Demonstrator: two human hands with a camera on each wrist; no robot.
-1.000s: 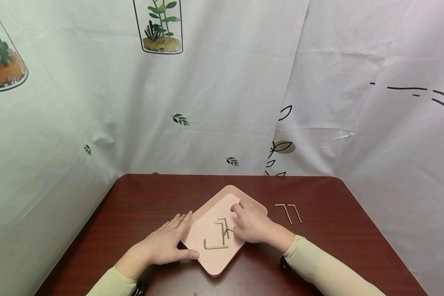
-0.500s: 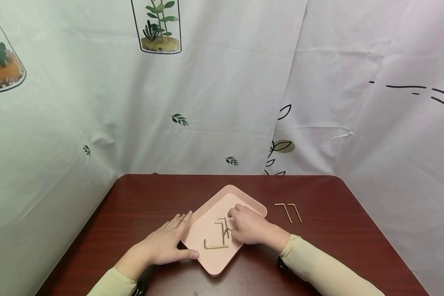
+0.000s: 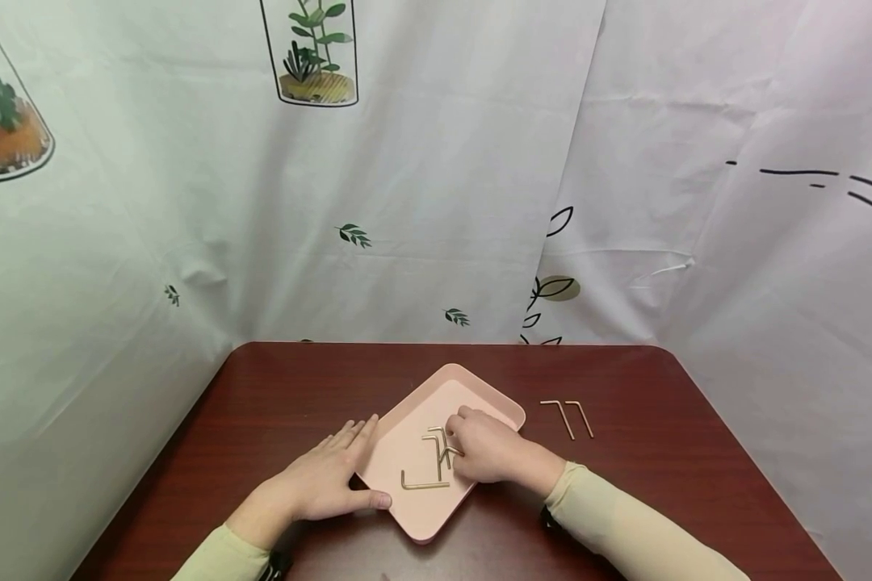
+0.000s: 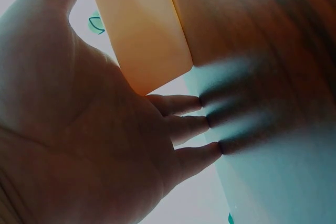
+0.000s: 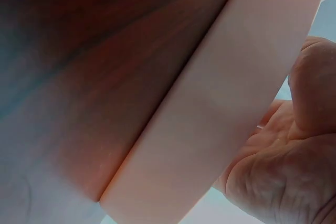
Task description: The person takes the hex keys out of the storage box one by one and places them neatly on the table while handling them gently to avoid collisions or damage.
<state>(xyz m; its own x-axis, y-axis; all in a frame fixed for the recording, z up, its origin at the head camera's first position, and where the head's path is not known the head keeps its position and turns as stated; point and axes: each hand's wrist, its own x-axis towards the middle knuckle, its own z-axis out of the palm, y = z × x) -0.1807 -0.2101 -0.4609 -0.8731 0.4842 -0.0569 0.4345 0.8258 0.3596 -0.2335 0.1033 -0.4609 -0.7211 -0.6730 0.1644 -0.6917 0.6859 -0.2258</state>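
Note:
A pale pink rectangular tray (image 3: 420, 516) lies turned cornerwise on the table, with several brass-coloured hex keys in it. One hex key (image 3: 425, 486) lies crosswise near the front; another hex key (image 3: 438, 456) and its neighbour lie close together in the middle. My left hand (image 3: 323, 482) rests along the tray's left edge, fingers straight and thumb at the rim. Inside the tray's right side, my right hand (image 3: 490, 448) has curled fingers and holds a hex key (image 3: 452, 451), whose bent end shows beside the hand. The rest of that key is hidden by the hand.
To the right of the tray, two more hex keys (image 3: 565, 421) lie side by side on the dark red-brown table (image 3: 647, 484). A white printed curtain (image 3: 436, 177) hangs behind the table and along its sides.
My right hand's fingers have drawn together and curled, and the hand has shifted slightly left and toward me. My left hand and the tray have stayed put.

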